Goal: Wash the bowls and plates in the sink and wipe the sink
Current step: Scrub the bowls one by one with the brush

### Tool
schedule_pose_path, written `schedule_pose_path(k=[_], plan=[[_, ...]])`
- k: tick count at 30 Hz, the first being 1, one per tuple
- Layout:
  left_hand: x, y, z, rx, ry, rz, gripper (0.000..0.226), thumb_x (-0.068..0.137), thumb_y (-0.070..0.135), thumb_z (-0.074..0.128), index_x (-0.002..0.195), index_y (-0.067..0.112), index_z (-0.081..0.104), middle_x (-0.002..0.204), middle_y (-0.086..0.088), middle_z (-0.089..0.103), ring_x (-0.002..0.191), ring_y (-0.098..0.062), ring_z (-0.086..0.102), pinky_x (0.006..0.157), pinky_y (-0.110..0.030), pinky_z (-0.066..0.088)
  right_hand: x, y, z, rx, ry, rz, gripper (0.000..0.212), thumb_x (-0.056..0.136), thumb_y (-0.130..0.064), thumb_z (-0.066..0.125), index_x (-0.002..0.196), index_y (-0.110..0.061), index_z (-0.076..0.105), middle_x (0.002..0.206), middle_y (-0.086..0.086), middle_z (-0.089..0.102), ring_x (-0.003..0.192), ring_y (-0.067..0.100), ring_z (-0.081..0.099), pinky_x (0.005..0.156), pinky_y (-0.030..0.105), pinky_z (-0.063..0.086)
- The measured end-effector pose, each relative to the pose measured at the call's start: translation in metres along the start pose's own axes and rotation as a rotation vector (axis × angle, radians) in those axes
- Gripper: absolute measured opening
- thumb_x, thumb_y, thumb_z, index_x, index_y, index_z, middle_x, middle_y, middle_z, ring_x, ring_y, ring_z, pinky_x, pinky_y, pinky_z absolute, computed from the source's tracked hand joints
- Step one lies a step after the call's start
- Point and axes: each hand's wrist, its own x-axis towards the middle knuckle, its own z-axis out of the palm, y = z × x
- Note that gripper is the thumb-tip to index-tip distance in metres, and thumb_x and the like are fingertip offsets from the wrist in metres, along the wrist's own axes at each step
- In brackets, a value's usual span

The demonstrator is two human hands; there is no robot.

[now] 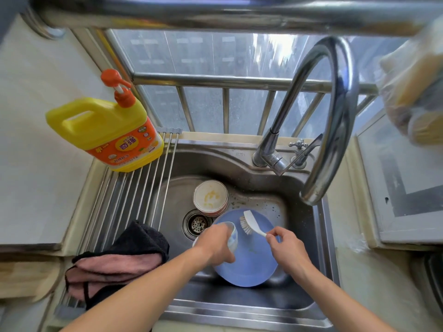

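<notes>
Small bowl (232, 236) and brush (249, 224), gripped by hands, hover over blue plate (249, 267).

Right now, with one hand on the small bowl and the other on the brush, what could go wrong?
1. The left hand holds the small bowl tilted above the blue plate; if it slips, it could chip both.
2. The right hand only pinches the end of the brush, so hard scrubbing may twist it loose.
3. The stained bowls stand stacked beside the drain; a bump could topple them.
</notes>
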Motion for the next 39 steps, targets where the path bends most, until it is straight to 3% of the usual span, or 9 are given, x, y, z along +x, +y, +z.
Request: schedule_pose_path(k=[8, 17, 22, 24, 26, 29, 31, 35, 39], plan=[[0.032, -0.031, -0.050, 0.289, 0.312, 0.193, 0.003, 0.085, 0.022, 0.058, 0.086, 0.020, 0.060, 0.095, -0.004, 0.068, 0.093, -0.033, 0.063, 0.077, -0.036, 0.046, 0.003, -0.014, 0.006, -0.003, -0.030, -0.068, 0.019, 0.098, -0.035, 0.050, 0.085, -0.029, 0.062, 0.064, -0.001, 0.063, 0.049, 0.011, 0.049, 0.050, 0.025, 0.037], [0.061, -0.055, -0.026, 0.435, 0.392, 0.117, 0.033, 0.089, 0.005, 0.052, 0.112, 0.023, 0.067, 0.104, -0.001, 0.067, 0.105, -0.027, 0.064, 0.105, -0.036, 0.036, 0.001, 0.004, 0.032, 0.029, -0.048, -0.090, 0.019, 0.099, -0.035, 0.051, 0.084, -0.028, 0.060, 0.052, -0.003, 0.052, 0.041, 0.009, 0.040, 0.047, 0.027, 0.033], [0.053, -0.051, -0.018, 0.420, 0.376, 0.069, 0.046, 0.086, -0.006, 0.044, 0.119, 0.017, 0.065, 0.104, -0.005, 0.065, 0.106, -0.027, 0.061, 0.125, -0.043, 0.014, 0.005, 0.011, 0.037, 0.020, -0.041, -0.086, 0.018, 0.099, -0.037, 0.051, 0.086, -0.028, 0.061, 0.051, -0.003, 0.051, 0.041, 0.008, 0.039, 0.047, 0.027, 0.033], [0.051, -0.049, -0.010, 0.331, 0.393, 0.070, 0.041, 0.085, -0.002, 0.048, 0.119, 0.015, 0.064, 0.108, -0.005, 0.063, 0.108, -0.027, 0.059, 0.125, -0.045, 0.013, 0.006, 0.013, 0.038, 0.011, -0.037, -0.090, 0.019, 0.100, -0.037, 0.051, 0.086, -0.028, 0.060, 0.052, -0.002, 0.052, 0.041, 0.009, 0.040, 0.048, 0.028, 0.034], [0.046, -0.048, -0.002, 0.185, 0.534, 0.080, 0.041, 0.078, -0.003, 0.056, 0.115, 0.015, 0.064, 0.109, -0.004, 0.059, 0.106, -0.027, 0.056, 0.117, -0.044, 0.032, 0.005, 0.012, 0.038, 0.004, -0.031, -0.093, 0.018, 0.100, -0.037, 0.051, 0.086, -0.029, 0.060, 0.053, -0.002, 0.054, 0.042, 0.009, 0.042, 0.047, 0.028, 0.035], [0.030, -0.042, 0.011, -0.047, 0.823, -0.033, 0.034, 0.069, -0.004, 0.058, 0.098, 0.014, 0.056, 0.102, -0.005, 0.051, 0.094, -0.026, 0.048, 0.080, -0.038, 0.048, 0.004, 0.011, 0.034, -0.036, -0.017, -0.090, 0.017, 0.099, -0.039, 0.050, 0.087, -0.032, 0.059, 0.061, -0.002, 0.061, 0.050, 0.013, 0.052, 0.049, 0.030, 0.040], [0.017, -0.038, 0.026, -0.232, 0.717, -0.240, 0.026, 0.074, -0.003, 0.054, 0.093, 0.014, 0.048, 0.100, -0.005, 0.051, 0.092, -0.028, 0.049, 0.075, -0.041, 0.047, 0.004, 0.011, 0.030, -0.111, 0.008, -0.089, 0.015, 0.098, -0.041, 0.048, 0.089, -0.034, 0.058, 0.067, -0.002, 0.064, 0.060, 0.016, 0.060, 0.054, 0.033, 0.047], [0.024, -0.044, 0.070, -0.537, 0.185, -0.569, 0.028, 0.081, 0.009, 0.059, 0.109, 0.007, 0.060, 0.113, -0.013, 0.066, 0.105, -0.036, 0.063, 0.088, -0.041, 0.053, 0.007, 0.014, 0.028, -0.227, 0.046, -0.123, 0.012, 0.100, -0.040, 0.046, 0.096, -0.035, 0.055, 0.069, -0.003, 0.063, 0.068, 0.019, 0.062, 0.055, 0.034, 0.047], [0.042, -0.048, 0.094, -0.615, 0.157, -0.787, 0.026, 0.084, 0.009, 0.063, 0.108, 0.004, 0.073, 0.111, -0.013, 0.073, 0.107, -0.031, 0.069, 0.086, -0.032, 0.054, 0.013, 0.022, 0.037, -0.348, 0.051, -0.152, 0.011, 0.099, -0.038, 0.046, 0.096, -0.028, 0.048, 0.076, 0.001, 0.062, 0.073, 0.028, 0.061, 0.057, 0.035, 0.046]])
